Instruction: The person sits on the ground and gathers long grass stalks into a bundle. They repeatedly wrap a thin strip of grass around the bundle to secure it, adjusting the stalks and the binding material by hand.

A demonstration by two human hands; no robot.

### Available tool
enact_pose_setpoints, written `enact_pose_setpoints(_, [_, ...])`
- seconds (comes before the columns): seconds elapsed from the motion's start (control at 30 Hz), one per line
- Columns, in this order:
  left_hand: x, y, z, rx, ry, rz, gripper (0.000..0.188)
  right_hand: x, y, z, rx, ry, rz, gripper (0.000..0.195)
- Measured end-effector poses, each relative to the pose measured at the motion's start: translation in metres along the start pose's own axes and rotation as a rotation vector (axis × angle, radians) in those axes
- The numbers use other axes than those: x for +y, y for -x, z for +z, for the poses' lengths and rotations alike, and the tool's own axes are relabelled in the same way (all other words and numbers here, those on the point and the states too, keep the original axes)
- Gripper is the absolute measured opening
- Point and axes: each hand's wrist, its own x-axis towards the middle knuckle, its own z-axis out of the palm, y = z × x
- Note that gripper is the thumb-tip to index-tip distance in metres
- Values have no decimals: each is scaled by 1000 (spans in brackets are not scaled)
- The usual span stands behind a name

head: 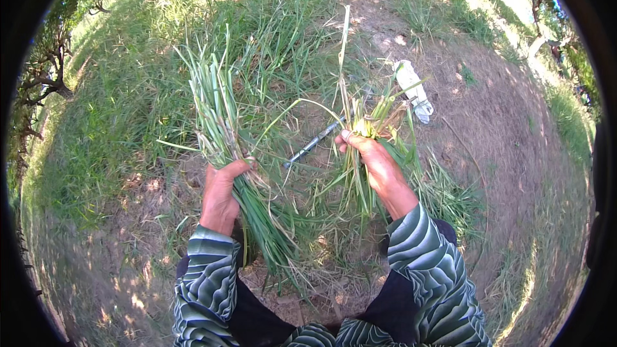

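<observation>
My left hand (222, 193) is closed around a bundle of long green grass (262, 221). Pale stems rise above the fist and the leafy ends hang down towards my feet. In my right hand (373, 159) is a second bunch of grass (359, 188), gripped just below its stubby, yellowish cut ends. One long dry stalk (343, 58) sticks up from that bunch. Between the two hands, a bluish-grey metal rod (313, 144), possibly a tool's handle, lies slantwise on the ground. Its upper end is hidden behind the right-hand bunch.
A crumpled white cloth or plastic piece (413, 89) lies on bare soil beyond my right hand. Loose cut grass (450, 200) is spread to the right. Tall standing grass (270, 53) grows ahead and left. Trees (55, 77) edge both sides.
</observation>
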Motion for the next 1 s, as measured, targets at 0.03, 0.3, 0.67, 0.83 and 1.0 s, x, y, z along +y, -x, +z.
enact_pose_setpoints(0.03, [2,-1,-3,-6,-12,7,38,2,-1,-5,27,58,-52,28])
enact_pose_setpoints(0.3, [12,1,-22,-22,-62,-2,36,-16,-2,-5,386,368,-248,27])
enact_pose_setpoints(0.67, [10,3,-28,-43,-82,-70,33,-5,3,14,-91,-16,153,24])
enact_pose_setpoints(0.83, [4,11,-15,-37,-119,-79,29,-21,16,27,-167,-67,241,29])
enact_pose_setpoints(1.0, [1,19,-6,-66,-204,-112,34,-11,5,26,-129,-108,102,29])
